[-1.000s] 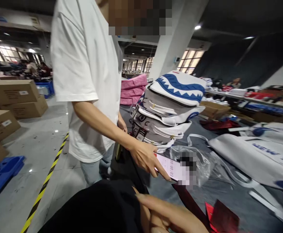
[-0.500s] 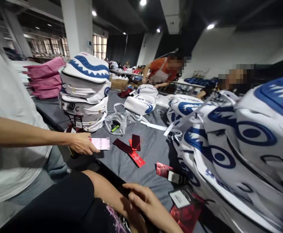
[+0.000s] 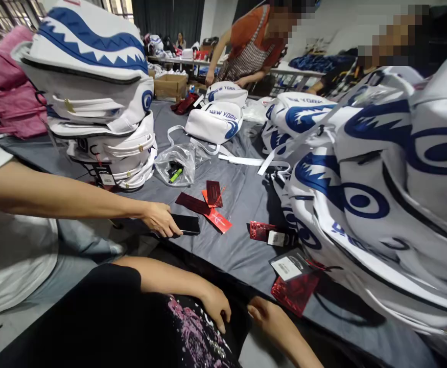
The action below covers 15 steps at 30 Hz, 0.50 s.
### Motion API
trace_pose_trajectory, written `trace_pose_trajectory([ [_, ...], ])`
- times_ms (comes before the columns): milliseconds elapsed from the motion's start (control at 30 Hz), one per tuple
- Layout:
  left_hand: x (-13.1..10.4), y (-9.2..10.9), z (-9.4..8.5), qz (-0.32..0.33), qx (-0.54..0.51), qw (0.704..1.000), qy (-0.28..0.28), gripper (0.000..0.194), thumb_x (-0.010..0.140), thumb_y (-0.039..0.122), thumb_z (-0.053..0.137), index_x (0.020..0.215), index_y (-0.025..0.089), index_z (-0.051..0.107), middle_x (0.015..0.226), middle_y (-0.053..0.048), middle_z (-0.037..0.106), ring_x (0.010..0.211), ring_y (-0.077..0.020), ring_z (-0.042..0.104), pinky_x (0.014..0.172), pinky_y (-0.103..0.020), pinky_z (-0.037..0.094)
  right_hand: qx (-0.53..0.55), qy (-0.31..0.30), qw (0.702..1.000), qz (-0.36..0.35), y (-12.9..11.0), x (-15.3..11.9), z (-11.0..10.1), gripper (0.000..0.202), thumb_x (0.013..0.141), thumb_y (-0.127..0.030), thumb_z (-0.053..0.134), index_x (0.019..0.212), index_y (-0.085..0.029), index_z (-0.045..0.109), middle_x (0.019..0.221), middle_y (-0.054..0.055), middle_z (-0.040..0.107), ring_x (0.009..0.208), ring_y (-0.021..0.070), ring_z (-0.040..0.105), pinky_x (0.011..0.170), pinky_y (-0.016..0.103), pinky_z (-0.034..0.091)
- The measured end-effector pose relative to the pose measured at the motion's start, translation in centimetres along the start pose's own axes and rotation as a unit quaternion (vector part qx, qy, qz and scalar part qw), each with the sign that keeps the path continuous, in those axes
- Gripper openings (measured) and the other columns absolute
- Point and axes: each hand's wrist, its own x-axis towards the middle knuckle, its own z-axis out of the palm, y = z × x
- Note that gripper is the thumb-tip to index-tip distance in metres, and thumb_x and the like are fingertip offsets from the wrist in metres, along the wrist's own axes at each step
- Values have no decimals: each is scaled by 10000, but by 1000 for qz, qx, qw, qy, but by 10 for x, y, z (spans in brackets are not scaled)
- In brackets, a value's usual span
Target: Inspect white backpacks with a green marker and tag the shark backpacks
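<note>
L hand [image 3: 215, 305], R hand [image 3: 271, 318] nr gray tbl [image 3: 242, 186] | bags [image 3: 212, 124] atop | ppl [image 3: 251, 43] behind

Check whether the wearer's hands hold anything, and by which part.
Nothing visible in left hand or right hand. The black phone is in a co-worker's hand, gripped at one end.

- Overall: moderate indoor light; white fabric on the backpack stack [image 3: 108, 107] reads bright, detail kept.
- Source: pale daylight at the window [image 3: 120, 7] behind the stack; dark curtain [image 3: 165, 30] beside it absorbs light.
- Shadows: soft on the grey tabletop [image 3: 231, 255], right of the stack; deeper beneath the backpack heap [image 3: 361, 204], far right.
- Glare: small highlights on the clear bag [image 3: 187, 158] and red foil tag [image 3: 294, 294], both right of the stack.
- Distortion: wide-angle stretch at frame edges, both sides of the stack.
- Focus: far background soft; fine tag print illegible.
- Pixelation: blocky patches, upper right of the stack.
</note>
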Motion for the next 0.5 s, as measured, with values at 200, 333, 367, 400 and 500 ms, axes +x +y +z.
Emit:
trace_pose_trajectory([
  [200, 27, 5, 39, 46, 53, 997, -23, 325, 784, 296, 761, 1098, 223, 726, 1150, -69, 730, 1102, -283, 669, 939, -370, 520, 37, 328, 944, 26, -26, 13, -30, 662, 867, -555, 464, 1397, -160, 449, 859, 66, 718, 697, 231, 663, 663, 341, 499],
  [333, -9, -14, 16, 32, 56, 994, 90, 289, 897, 282, 608, 1170, 246, 696, 1099, -33, 750, 1011, -210, 702, 889, -295, 525, -79, 201, 976, -33, -79, 56, -21, 522, 914, -406, 422, 1325, -114, 558, 852, 91, 737, 797, 245, 687, 734, 333, 483],
  [367, -18, -18, 10, 25, 53, 990, 129, 276, 912, 267, 577, 1162, 246, 692, 1063, -24, 754, 968, -194, 707, 865, -283, 530, -93, 181, 978, -52, -90, 66, -15, 474, 922, -374, 426, 1286, -123, 596, 869, 91, 742, 823, 242, 691, 748, 325, 476],
  [400, -25, -22, 5, 20, 53, 982, 179, 260, 917, 251, 563, 1143, 243, 692, 1033, -17, 754, 935, -183, 707, 843, -274, 534, -103, 172, 978, -65, -100, 75, -8, 435, 929, -354, 434, 1257, -138, 622, 890, 88, 746, 846, 239, 693, 755, 316, 470],
  [500, -39, -33, -10, 14, 107, 921, 374, 218, 897, 198, 573, 1084, 223, 682, 1018, -38, 722, 955, -201, 679, 868, -301, 538, -112, 161, 977, -81, -121, 94, 12, 385, 948, -335, 470, 1250, -167, 637, 948, 86, 754, 911, 238, 694, 771, 301, 457],
])
